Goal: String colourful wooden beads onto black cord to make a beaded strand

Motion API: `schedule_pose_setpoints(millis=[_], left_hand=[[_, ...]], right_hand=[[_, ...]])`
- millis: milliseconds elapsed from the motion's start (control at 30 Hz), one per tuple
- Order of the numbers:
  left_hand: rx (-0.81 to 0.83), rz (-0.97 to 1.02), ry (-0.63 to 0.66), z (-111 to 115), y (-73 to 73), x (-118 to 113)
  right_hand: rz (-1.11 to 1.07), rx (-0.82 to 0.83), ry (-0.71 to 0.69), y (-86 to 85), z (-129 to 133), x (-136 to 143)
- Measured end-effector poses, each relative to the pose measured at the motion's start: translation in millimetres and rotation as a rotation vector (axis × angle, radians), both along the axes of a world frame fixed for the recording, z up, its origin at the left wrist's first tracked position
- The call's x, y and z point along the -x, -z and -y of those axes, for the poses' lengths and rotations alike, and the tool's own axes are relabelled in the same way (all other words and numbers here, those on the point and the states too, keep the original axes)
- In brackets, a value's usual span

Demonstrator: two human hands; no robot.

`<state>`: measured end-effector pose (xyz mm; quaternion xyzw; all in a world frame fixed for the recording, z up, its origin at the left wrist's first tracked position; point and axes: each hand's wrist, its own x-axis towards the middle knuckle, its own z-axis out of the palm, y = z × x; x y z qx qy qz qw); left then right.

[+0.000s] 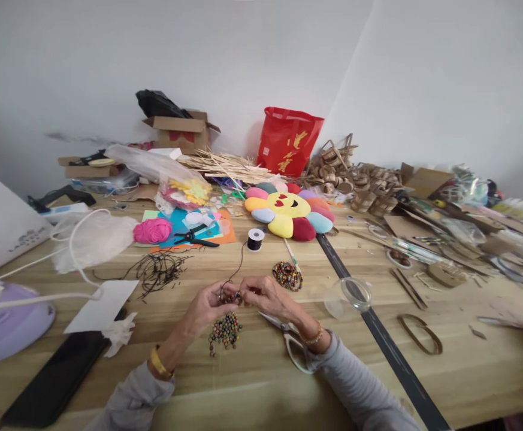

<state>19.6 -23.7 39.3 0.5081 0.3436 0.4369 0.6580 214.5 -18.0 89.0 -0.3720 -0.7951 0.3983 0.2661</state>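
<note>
My left hand (207, 308) pinches a short string of dark, colourful beads (232, 297). A black cord rises from it to a white spool (256, 239) standing further back. Close on the right, my right hand (263, 294) has its fingers pressed together at the end of the beads; what they pinch is too small to make out. Loose beads (225, 332) lie in a pile just below my hands. Behind my right hand rests a coil of strung beads (287, 276). White-handled scissors (296, 353) lie partly beneath my right wrist.
A flower cushion (289, 206) sits behind the spool. Tangled black cords (165, 272), black pliers (196, 238) and a black phone (57, 380) lie to the left. To the right are a dark strip (391, 344) and a clear round lid (356, 293). A red bag (288, 140) stands at the back.
</note>
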Motion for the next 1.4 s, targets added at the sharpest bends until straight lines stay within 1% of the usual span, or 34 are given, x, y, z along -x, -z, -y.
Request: schedule_pose_setpoints(millis=[100, 233, 300, 433, 533, 633, 700, 800, 900, 1000, 1100, 1267, 1400], left_hand=[[-0.042, -0.035, -0.015, 3, 3.1, -1], [-0.111, -0.149, -0.099, 9, 3.9, 0], [-0.139, -0.201, -0.129, 11, 1.6, -1], [-0.219, -0.255, -0.139, 14, -1.9, -1], [-0.289, -0.296, -0.158, 14, 0.0, 1], [-0.318, -0.340, -0.168, 15, 2.2, 2], [-0.314, -0.351, -0.172, 17, 1.6, 2], [-0.279, -0.315, -0.149, 18, -3.2, 1], [-0.205, -0.255, -0.121, 19, -10.1, 0], [-0.133, -0.226, -0.104, 19, -14.7, -1], [-0.101, -0.205, -0.082, 20, -15.2, -3], [-0.073, -0.176, -0.075, 20, -15.1, -3], [-0.078, -0.188, -0.064, 19, -17.0, -1]], right_hand=[[-0.059, 0.108, 0.003, 0.7, 2, 1], [-0.161, 0.236, -0.032, 0.2, 4, 3], [-0.201, 0.276, -0.058, 0.7, 4, 4], [-0.256, 0.348, -0.088, 6.8, 2, 5], [-0.287, 0.402, -0.086, 13.2, 0, 6], [-0.302, 0.429, -0.090, 16.9, -1, 7], [-0.307, 0.434, -0.093, 17.5, -1, 8], [-0.304, 0.421, -0.112, 17.0, -2, 7], [-0.290, 0.412, -0.131, 16.9, -1, 7], [-0.273, 0.421, -0.112, 18.0, 0, 9], [-0.253, 0.412, -0.114, 18.6, 2, 10], [-0.251, 0.337, -0.170, 15.3, 6, 10], [-0.259, 0.342, -0.163, 14.0, 7, 12]])
